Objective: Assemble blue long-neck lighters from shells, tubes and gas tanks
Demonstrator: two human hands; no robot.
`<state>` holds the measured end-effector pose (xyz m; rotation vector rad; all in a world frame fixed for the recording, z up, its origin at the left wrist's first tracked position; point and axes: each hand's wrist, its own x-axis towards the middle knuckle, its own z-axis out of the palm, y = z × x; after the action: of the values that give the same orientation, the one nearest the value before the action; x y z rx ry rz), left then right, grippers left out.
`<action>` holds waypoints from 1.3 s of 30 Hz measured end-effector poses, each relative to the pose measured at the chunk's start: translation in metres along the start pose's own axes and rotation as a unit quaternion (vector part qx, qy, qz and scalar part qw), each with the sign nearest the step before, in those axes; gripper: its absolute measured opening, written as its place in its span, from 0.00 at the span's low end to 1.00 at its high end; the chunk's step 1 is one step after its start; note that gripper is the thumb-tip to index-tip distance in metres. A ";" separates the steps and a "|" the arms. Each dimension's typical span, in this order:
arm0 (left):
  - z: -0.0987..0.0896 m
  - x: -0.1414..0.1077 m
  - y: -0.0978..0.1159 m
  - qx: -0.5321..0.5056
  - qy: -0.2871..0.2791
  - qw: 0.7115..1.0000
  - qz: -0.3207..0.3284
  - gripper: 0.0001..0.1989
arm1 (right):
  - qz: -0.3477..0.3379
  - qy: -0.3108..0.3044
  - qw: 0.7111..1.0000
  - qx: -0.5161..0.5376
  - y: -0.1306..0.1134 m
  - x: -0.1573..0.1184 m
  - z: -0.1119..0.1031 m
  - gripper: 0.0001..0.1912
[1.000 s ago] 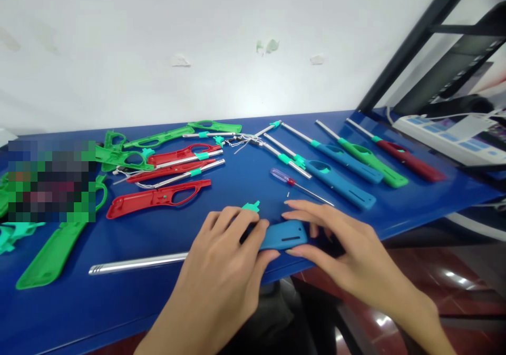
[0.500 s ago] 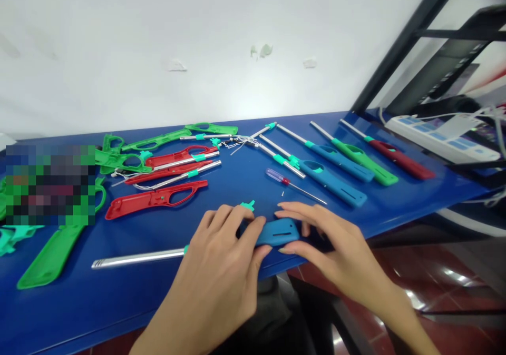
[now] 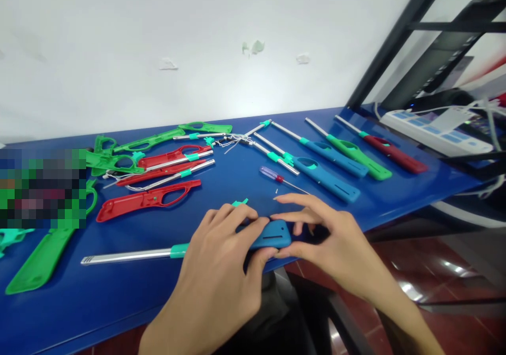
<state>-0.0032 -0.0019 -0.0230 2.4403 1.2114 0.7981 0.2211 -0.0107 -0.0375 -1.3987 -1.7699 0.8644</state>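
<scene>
A blue gas lighter (image 3: pixel 272 235) lies at the front edge of the blue table, its metal tube pointing left. My left hand (image 3: pixel 221 263) is wrapped over the middle of its handle and hides the trigger part. My right hand (image 3: pixel 330 236) has its thumb and a finger on either side of the handle's slotted end, with other fingers lifted and curled. Just behind the left hand a small turquoise part (image 3: pixel 241 203) is partly covered. Beyond the right fingers lies a screwdriver (image 3: pixel 272 174) with a clear purple handle, and a tiny screw (image 3: pixel 276 191) is beside it.
At the back right lie several lighters with closed handles, including a green one (image 3: pixel 356 156) and a red one (image 3: pixel 395 153). Red half-shells (image 3: pixel 134 201), green half-shells (image 3: pixel 39 260) and wired metal tubes (image 3: pixel 166 178) spread over the left. A white power strip (image 3: pixel 435 132) stands beyond the right end.
My right thumb and finger have closed in on the handle's end, where they were slightly apart from it. The whole view has shifted a little; the left hand keeps its hold.
</scene>
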 end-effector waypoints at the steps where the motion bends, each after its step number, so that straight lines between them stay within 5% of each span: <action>1: 0.000 0.000 0.000 -0.002 0.000 1.000 -0.008 0.12 | 0.017 -0.005 1.000 0.011 -0.001 0.001 0.000 0.37; 12: 0.001 -0.002 0.000 0.032 -0.001 0.999 -0.035 0.14 | 0.059 -0.011 0.997 0.048 -0.008 -0.002 -0.009 0.28; 15: 0.001 -0.004 -0.003 0.056 0.004 0.998 -0.035 0.17 | 0.145 -0.018 0.979 0.140 -0.013 -0.011 -0.011 0.23; 18: -0.001 -0.003 -0.004 0.044 -0.003 0.998 -0.043 0.14 | 0.220 -0.101 0.942 0.230 -0.018 -0.022 -0.006 0.27; 27: -0.004 0.001 0.001 -0.009 0.010 0.999 -0.045 0.14 | 0.196 -0.134 0.919 0.315 -0.023 -0.025 0.017 0.27; 39: -0.007 -0.004 0.002 0.005 0.025 1.000 -0.011 0.16 | 0.184 -0.160 0.876 0.416 -0.014 -0.027 0.019 0.22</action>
<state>-0.0078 -0.0060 -0.0179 2.4244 1.2612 0.8549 0.2026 -0.0412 -0.0394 -1.0259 -1.0751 1.8780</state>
